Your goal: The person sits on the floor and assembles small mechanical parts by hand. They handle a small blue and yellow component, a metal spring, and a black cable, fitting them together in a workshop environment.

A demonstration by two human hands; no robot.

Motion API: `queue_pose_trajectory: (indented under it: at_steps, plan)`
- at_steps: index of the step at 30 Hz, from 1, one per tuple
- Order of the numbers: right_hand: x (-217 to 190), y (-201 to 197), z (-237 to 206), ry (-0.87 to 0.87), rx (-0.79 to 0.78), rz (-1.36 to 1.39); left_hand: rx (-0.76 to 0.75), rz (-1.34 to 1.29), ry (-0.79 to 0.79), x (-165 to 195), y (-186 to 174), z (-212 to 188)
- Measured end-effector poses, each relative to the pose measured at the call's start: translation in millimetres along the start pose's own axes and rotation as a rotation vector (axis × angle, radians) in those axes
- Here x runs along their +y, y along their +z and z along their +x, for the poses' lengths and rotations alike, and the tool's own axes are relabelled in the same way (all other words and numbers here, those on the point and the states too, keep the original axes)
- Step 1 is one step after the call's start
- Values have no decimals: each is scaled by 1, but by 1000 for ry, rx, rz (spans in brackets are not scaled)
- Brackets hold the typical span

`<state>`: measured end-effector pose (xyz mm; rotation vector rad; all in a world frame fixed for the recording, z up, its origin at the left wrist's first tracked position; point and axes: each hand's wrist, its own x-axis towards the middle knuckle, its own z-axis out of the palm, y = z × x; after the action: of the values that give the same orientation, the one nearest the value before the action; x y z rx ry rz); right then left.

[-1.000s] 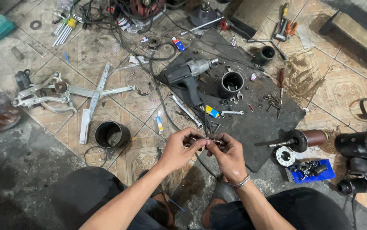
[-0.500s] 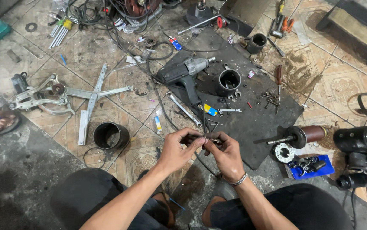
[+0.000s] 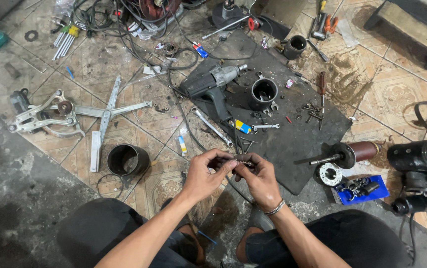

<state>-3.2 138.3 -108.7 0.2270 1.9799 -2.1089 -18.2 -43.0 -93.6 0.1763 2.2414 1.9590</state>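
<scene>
Head view, lower centre: left hand (image 3: 204,174) and right hand (image 3: 259,177) pressed together, both pinching a small metal spring-like part (image 3: 244,162). Same grip as a second ago, only raised slightly. Above, impact wrench (image 3: 212,84) on dark mat (image 3: 293,134).

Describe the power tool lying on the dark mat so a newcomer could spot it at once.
Start at the dark rubber mat spread over the tiled floor ahead of the two hands. At its upper left edge lies the grey pistol-shaped impact wrench, just left of the open black metal cylinder. It alone has a handle and a silver nose.
</scene>
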Motion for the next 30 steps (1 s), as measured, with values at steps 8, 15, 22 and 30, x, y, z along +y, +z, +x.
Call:
queue_pose_trajectory:
  at_steps: [8, 15, 22, 30]
  plan:
    - [0, 1, 1, -14, 9, 6, 8, -4, 16, -2, 0, 0]
    - [-2, 3, 0, -11, 35, 38, 10, 27, 11, -1, 0, -2]
    - [-5, 5, -4, -104, 105, 139, 32, 41, 77, 1, 0, -4]
    - [-1, 4, -3, -124, 99, 215, 35, 81, 137, 7, -5, -2]
